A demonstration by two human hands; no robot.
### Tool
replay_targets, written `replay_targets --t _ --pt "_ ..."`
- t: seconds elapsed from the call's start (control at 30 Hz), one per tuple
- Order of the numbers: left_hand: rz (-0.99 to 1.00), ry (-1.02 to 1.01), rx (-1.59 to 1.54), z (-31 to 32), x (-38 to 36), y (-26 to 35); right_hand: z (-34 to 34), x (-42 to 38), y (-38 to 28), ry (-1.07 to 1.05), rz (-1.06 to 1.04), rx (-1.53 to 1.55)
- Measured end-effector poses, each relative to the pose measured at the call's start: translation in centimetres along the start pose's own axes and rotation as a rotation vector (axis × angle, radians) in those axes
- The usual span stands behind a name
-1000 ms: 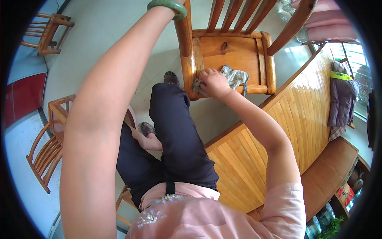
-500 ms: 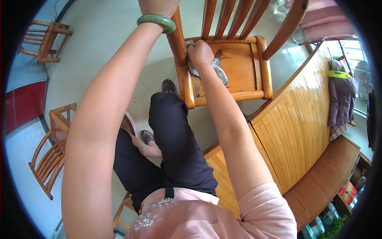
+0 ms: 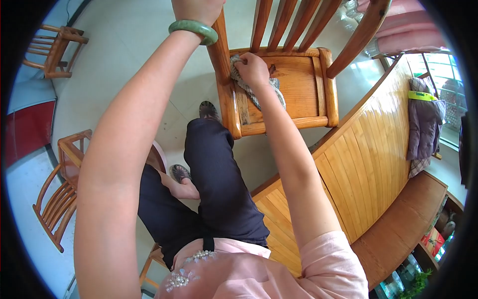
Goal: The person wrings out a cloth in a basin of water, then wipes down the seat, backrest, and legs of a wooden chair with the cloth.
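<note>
A wooden chair with a slatted back stands in front of me, its seat facing up. On the left part of that seat, my right hand is closed around a grey-and-white cloth. The cloth lies crumpled against the wood, partly under my hand and wrist. My left hand, with a green bangle on its wrist, is beside the chair's left back post at the top edge of the view. Its fingers are cut off by the frame, so their grip is hidden.
A long slatted wooden table runs along my right, close to the chair. Other wooden chairs stand at the left, one nearer. A dark jacket hangs by the window. Pale tiled floor lies around my feet.
My right hand has shifted slightly on the seat with the cloth, which looks a little more bunched. My left hand stays by the back post. The whole view has moved slightly.
</note>
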State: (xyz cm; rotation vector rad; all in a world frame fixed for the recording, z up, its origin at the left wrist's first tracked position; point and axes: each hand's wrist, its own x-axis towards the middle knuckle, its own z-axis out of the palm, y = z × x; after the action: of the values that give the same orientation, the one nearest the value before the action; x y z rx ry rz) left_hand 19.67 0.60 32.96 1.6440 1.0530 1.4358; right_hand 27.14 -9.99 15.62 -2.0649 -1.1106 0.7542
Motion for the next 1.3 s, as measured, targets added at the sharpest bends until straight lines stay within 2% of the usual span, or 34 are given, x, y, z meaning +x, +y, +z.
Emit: replay_targets --t 0.03,0.17,0.23,0.5,0.6,0.67,0.73,0.8,0.93,1.0,1.1,1.17,1.2,1.27,1.3 --pt "-0.005 0.004 -0.009 0.0 0.1 0.0 0.4 0.2 -0.6 0.030 0.015 -0.141" --pt "0.037 0.018 -0.011 0.1 0.0 -0.5 0.4 1.2 -2.0 0.020 0.139 -0.258" --pt "0.021 0.008 -0.010 0.0 0.1 -0.4 0.1 1.4 -2.7 -0.057 0.186 -0.311" --pt "0.016 -0.030 -0.042 -0.3 0.2 -0.9 1.2 0.6 -1.6 0.105 0.195 -0.268" --pt "0.004 -0.031 -0.076 -0.1 0.4 -0.6 -1.0 0.1 -0.3 0.226 0.363 -0.210" --pt "-0.011 -0.001 -0.013 -0.1 0.2 -0.4 -2.2 0.0 1.7 0.184 0.280 -0.063" --pt "0.005 0.000 -0.013 0.0 0.2 -0.2 -1.8 0.0 2.7 0.140 0.217 -0.047" --pt "0.024 -0.001 -0.008 0.0 0.0 -0.4 -1.1 0.0 1.0 0.060 0.017 -0.039" --pt "0.028 -0.005 -0.006 0.1 0.2 -0.6 1.5 1.6 -1.5 0.009 0.203 -0.243" --pt "0.020 0.008 -0.018 0.0 0.0 -0.3 1.8 1.6 -2.0 0.014 0.235 -0.247" --pt "-0.027 0.021 -0.023 0.3 0.1 0.0 2.0 1.1 -1.4 0.052 0.165 -0.284" --pt "0.016 0.018 -0.026 0.1 0.1 -0.2 2.7 -0.1 -0.7 0.230 -0.075 -0.274" --pt "0.017 0.018 -0.023 0.0 0.3 -0.4 2.9 -0.6 -0.4 0.229 -0.076 -0.270" --pt "0.021 -0.021 -0.061 0.1 0.1 -0.5 2.9 -2.1 0.5 0.266 -0.414 -0.403" --pt "0.016 -0.025 -0.062 0.1 -0.1 -0.5 2.6 -2.2 0.7 0.237 -0.422 -0.496"
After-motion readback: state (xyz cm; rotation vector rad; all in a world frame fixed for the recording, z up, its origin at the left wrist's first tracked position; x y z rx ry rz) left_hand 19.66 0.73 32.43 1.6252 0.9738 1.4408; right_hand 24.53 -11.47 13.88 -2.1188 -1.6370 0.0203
